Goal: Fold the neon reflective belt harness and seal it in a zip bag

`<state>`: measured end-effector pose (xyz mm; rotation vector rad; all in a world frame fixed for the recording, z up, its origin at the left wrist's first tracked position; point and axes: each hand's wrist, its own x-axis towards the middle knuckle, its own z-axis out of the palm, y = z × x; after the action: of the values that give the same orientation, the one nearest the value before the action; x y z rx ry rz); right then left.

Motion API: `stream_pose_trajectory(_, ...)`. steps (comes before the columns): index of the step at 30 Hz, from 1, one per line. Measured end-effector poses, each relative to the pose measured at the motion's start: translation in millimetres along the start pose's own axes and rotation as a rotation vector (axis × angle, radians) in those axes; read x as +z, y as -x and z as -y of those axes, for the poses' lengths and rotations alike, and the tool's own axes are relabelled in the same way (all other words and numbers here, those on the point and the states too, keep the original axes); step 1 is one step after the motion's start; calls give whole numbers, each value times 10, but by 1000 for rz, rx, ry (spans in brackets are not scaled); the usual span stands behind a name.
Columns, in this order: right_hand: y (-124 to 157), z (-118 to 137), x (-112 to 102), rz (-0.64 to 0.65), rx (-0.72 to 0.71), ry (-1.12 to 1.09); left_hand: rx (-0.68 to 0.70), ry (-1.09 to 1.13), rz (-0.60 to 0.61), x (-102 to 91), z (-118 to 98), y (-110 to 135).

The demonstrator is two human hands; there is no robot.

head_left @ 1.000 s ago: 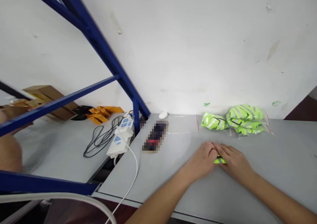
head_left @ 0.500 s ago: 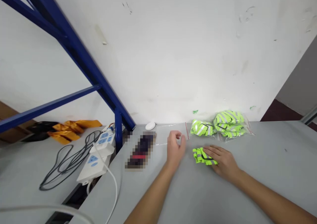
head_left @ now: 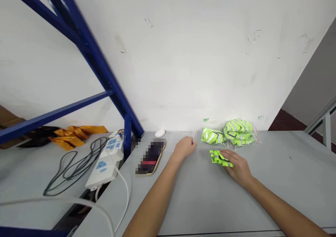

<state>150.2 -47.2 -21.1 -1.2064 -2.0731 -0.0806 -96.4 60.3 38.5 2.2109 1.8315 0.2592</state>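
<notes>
My right hand (head_left: 238, 166) grips a folded bundle of neon-yellow reflective strap (head_left: 219, 158) with grey bands and a black piece, close above the grey table. Fingers lie over its right side, and the thumb is hidden. To the left, my left hand (head_left: 185, 147) is closed, fingers curled at the edge of a flat clear zip bag (head_left: 170, 136) with a red strip. Its fingertips are mostly hidden. Behind the right hand, by the wall, lie clear bags packed with similar reflective straps: a single one (head_left: 212, 136) and a stacked pile (head_left: 239, 132).
A phone (head_left: 156, 162), partly blurred out, and a white oval object (head_left: 160, 133) lie left of my left hand. Farther left are white power strips (head_left: 105, 170), a dark coiled cable (head_left: 65, 174), orange packets (head_left: 70, 135) and a blue metal frame (head_left: 105, 72).
My left hand has come down onto the clear bag, its fingers curling closed. My right hand has lifted and tilted the reflective strap bundle a little. The camera view has shifted slightly.
</notes>
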Motion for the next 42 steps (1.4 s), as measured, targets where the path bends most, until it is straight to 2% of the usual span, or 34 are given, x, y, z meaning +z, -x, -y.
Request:
stream_pose_trajectory(3,-17,-11,-32,-86,6,-49,104,-10,-55,-278,-97,341)
stream_pose_trajectory(5,-38,-46,-64,-158,46,-70,236,44,-116,-356,-222,544)
stream_pose_trajectory(6,-49,-74,-85,-203,75,-76,309,109,-130,-343,-291,624)
stream_pose_trajectory(7,-60,-108,-113,-247,106,-78,392,181,-93,-296,-360,687)
stream_pose_trajectory(10,-62,-216,-234,-326,149,-59,558,330,68,11,-525,793)
stream_pose_trajectory(12,-10,-267,-338,-282,93,-25,584,358,109,265,-595,819)
stream_pose_trajectory(15,166,-271,-482,-84,-152,64,586,366,118,560,-653,836)
stream_pose_trajectory(17,311,-235,-544,59,-332,132,593,374,117,664,-666,843)
stream_pose_trajectory(19,435,-202,-571,156,-431,187,608,383,115,707,-660,848)
stream_pose_trajectory(24,478,-279,-553,236,-499,237,635,374,56,680,-610,844)
stream_pose_trajectory(29,163,-375,-456,296,-596,265,696,263,-78,588,-533,793)
stream_pose_trajectory(33,-56,-238,-249,338,-707,214,653,254,-174,535,-445,747)
stream_pose_trajectory(37,-103,-101,-117,366,-641,170,604,361,-180,510,-390,716)
stream_pose_trajectory(40,-120,-125,-148,412,-541,193,575,448,-180,490,-384,702)
stream_pose_trajectory(42,-147,-171,-195,423,-531,201,576,489,-182,492,-396,705)
